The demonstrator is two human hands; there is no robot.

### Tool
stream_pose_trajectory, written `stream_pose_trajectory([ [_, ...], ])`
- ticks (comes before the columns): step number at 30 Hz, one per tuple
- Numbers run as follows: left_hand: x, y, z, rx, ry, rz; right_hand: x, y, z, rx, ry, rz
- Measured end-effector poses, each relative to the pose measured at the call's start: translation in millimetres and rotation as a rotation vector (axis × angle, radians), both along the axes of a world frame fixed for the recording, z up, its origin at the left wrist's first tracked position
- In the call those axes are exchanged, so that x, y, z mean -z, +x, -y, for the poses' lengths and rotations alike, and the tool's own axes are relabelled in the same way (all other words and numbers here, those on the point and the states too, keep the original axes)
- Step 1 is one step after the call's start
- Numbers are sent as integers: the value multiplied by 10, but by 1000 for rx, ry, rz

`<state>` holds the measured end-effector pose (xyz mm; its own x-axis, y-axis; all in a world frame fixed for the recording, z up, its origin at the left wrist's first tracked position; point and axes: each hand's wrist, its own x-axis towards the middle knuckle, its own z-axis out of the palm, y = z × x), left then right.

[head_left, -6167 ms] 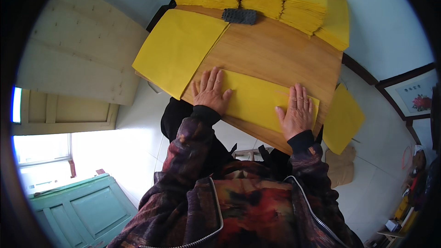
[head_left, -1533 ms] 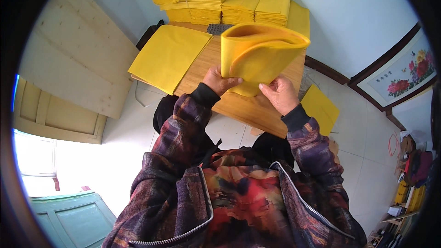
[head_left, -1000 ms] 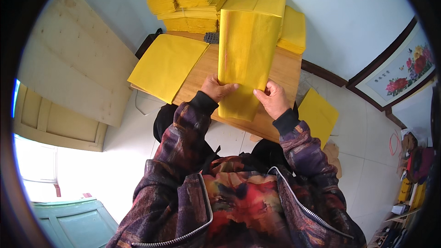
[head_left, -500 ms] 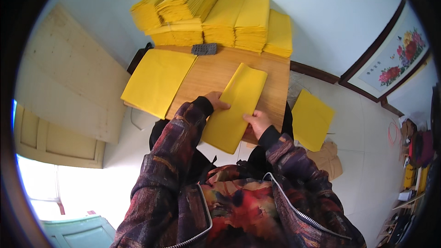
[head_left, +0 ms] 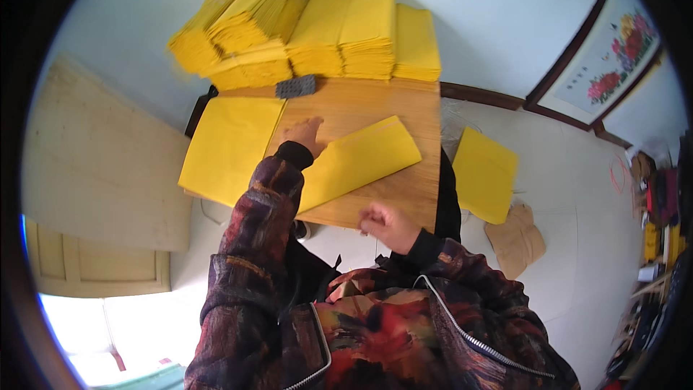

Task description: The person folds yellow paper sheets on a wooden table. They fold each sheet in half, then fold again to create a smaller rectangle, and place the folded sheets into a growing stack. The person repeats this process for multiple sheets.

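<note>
A folded yellow sheet (head_left: 361,157) lies slantwise across the wooden table (head_left: 402,195), its lower left part behind my left forearm. My left hand (head_left: 307,135) is above the tabletop just past the sheet's upper edge, fingers stretched out and holding nothing. The dark grey ridged block (head_left: 296,87) sits a short way beyond those fingers. Nearer me, at the table's front edge, is my right hand (head_left: 390,225), apart from the sheet, its fingers loosely bent and somewhat blurred; I see nothing in it. Left of my left hand lies a flat stack of yellow sheets (head_left: 229,144).
Tall bundles of folded yellow sheets (head_left: 317,32) line the table's back edge by the wall. On the floor to the right are another yellow sheet (head_left: 485,175) and a brown paper piece (head_left: 515,240). A pale wooden board (head_left: 108,152) leans at left.
Both hands have let go of the folded sheet, which has turned clockwise and now lies on the table. My left hand moved up and left; my right hand drew back toward me.
</note>
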<state>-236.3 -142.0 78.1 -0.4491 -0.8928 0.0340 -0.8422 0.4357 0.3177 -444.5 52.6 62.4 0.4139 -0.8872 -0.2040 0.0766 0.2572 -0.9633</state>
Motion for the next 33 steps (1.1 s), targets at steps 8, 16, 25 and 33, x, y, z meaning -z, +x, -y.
stream_pose_trajectory([
  [8, 418, -503, -1341, -132, -161, -85, -182, 11, 761, 299, -843, -597],
  [16, 391, -347, -1053, -439, -163, 10, 178, 365, 1207, 111, -1004, -834],
  [25, 438, -221, -1100, -479, -71, -13, 311, 428, 1168, -13, -1011, -1079],
  [33, 418, 2, -1138, -473, -72, 9, 225, 484, 1200, -8, -1020, -1131],
])
